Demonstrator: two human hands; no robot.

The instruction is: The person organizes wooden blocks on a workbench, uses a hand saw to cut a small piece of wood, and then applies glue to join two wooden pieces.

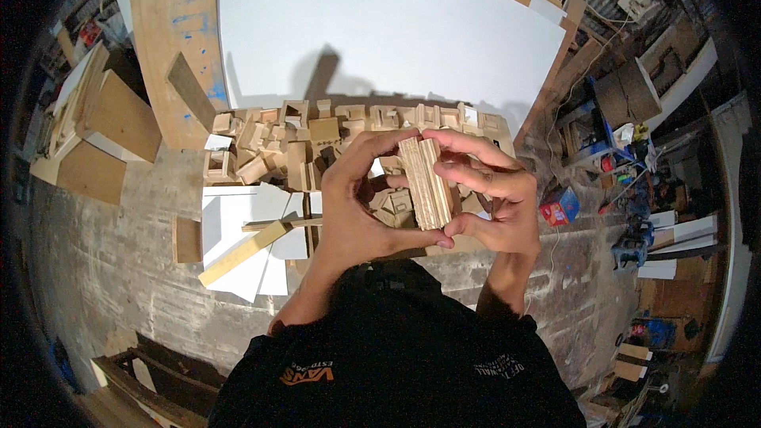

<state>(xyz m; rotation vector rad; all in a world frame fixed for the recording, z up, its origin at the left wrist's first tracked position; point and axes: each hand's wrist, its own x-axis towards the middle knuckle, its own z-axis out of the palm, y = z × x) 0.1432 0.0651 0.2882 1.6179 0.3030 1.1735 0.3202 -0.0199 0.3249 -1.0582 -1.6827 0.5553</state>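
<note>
Two short plywood pieces (426,184) with striped, layered edges stand side by side in front of my chest, a narrow gap showing near their top end. My left hand (349,198) curls round their left side, its fingers at the top end and its thumb at the bottom end. From the right, my right hand (495,190) grips them, fingertips on the upper part and side, thumb close to the lower end. Below the hands lies a pile of small wooden blocks and open box shapes (297,115), partly hidden by them.
A large white board (380,24) stands behind the pile. White panels (238,230) with a wooden strip (246,254) across them lie to the left. On the right are a red and blue box (560,208) and blue power tools (632,247). Wooden boxes (99,111) stand far left.
</note>
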